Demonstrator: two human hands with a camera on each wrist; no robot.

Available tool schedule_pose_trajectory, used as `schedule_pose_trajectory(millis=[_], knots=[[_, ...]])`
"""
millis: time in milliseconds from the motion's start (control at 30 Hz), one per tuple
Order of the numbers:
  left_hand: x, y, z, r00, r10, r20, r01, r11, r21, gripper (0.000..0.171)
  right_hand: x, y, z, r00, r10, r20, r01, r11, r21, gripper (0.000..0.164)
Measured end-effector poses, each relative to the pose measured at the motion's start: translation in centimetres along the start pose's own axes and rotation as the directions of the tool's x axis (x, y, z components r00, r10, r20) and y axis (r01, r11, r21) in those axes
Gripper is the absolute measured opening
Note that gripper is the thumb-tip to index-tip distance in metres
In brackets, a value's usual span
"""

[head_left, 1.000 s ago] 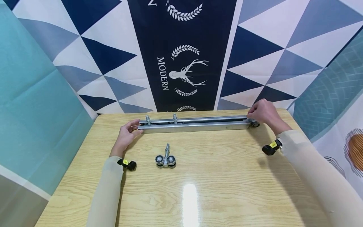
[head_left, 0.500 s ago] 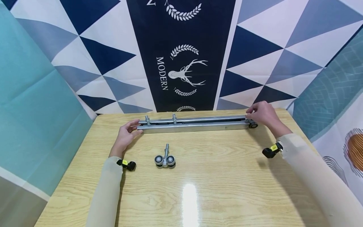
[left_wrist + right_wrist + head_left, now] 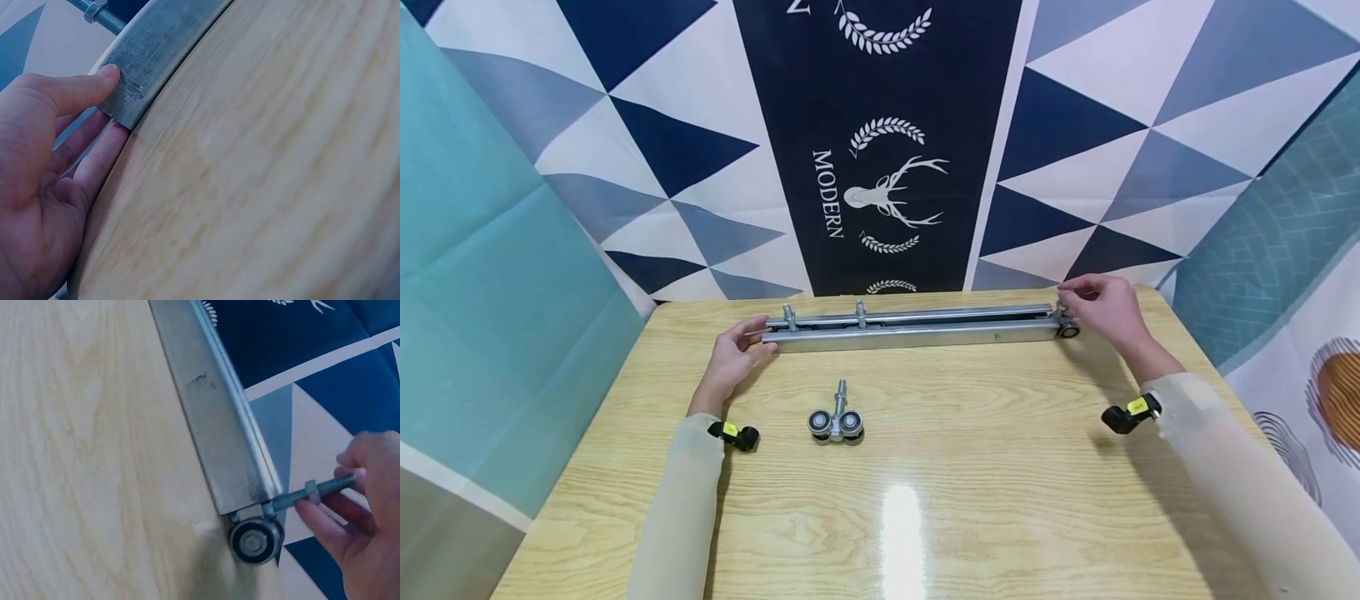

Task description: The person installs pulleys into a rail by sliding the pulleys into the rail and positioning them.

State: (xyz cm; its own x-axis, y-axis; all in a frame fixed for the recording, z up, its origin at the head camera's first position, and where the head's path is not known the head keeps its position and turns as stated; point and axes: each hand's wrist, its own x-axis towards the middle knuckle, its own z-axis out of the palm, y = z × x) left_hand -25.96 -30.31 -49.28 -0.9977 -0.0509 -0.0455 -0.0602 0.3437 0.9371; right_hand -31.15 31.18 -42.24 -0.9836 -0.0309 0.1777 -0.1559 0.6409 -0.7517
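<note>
A metal U-shaped track lies along the far edge of the table, slot upward. Two threaded bolts stand up from its slot near the left end. My left hand grips that end, thumb on the near face and fingers around the end opening. At the right end, my right hand holds the bolt of a roller trolley. In the right wrist view, one trolley wheel sits just outside the track's end; the trolley's other part is hidden. Another roller trolley lies on the table in front of the track.
The wooden table carries the track and loose trolley. A patterned cloth hangs right behind the table's far edge. Teal cloth borders the left side.
The trolley at the right end has shifted slightly left toward the track. My right hand has moved slightly right and lower, its fingers now at the bolt. My left hand stays in place.
</note>
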Motion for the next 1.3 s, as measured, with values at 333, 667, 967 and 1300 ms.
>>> schedule_pose_trajectory(millis=[333,667,967,1300], knots=[[0.1,0.0,0.0,1.000,0.003,-0.002,-0.003,1.000,-0.001,0.063,0.0,0.3,0.1,0.999,-0.039,0.020,0.038,0.999,0.038,0.034],[-0.1,0.2,0.0,1.000,-0.001,0.005,0.001,1.000,0.002,0.064,0.0,-0.1,0.7,0.999,-0.037,0.014,0.037,0.999,0.004,0.032],[0.0,0.1,0.1,1.000,-0.009,-0.001,0.009,1.000,0.002,0.064,0.1,-1.1,1.3,0.997,-0.075,0.012,0.076,0.996,-0.051,0.030],[0.0,-0.1,0.1,1.000,-0.001,-0.002,0.001,1.000,0.005,0.064,0.2,-1.3,1.8,0.997,-0.077,0.019,0.078,0.996,-0.043,0.030]])
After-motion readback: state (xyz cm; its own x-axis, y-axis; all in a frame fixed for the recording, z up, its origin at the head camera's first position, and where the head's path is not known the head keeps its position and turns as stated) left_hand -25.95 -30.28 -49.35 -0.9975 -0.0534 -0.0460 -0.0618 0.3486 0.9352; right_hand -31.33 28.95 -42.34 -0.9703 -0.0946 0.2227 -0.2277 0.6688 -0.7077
